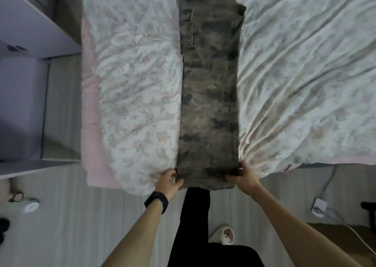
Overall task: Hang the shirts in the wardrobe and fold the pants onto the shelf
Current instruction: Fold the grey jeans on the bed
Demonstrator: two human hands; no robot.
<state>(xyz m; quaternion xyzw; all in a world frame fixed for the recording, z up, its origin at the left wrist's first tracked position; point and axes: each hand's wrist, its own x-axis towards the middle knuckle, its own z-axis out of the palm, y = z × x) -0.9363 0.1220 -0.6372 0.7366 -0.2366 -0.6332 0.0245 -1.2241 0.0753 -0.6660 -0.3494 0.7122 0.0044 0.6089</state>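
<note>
Camouflage pants (209, 96) lie stretched lengthwise on the bed, folded leg on leg, waist end far from me and hems at the near bed edge. My left hand (169, 182) pinches the near left corner of the hems. At the near right corner my right hand (243, 177) grips the cloth, thumb on top. The hem end hangs slightly over the edge of the bed (132, 104), which has a floral white cover. No shirts are in view.
An open white wardrobe (26, 34) with a shelf stands at the left. A power strip with cables (319, 204) lies on the floor at the right. Small objects (30, 204) sit on the floor at the left. My legs and a slipper (224, 233) are below.
</note>
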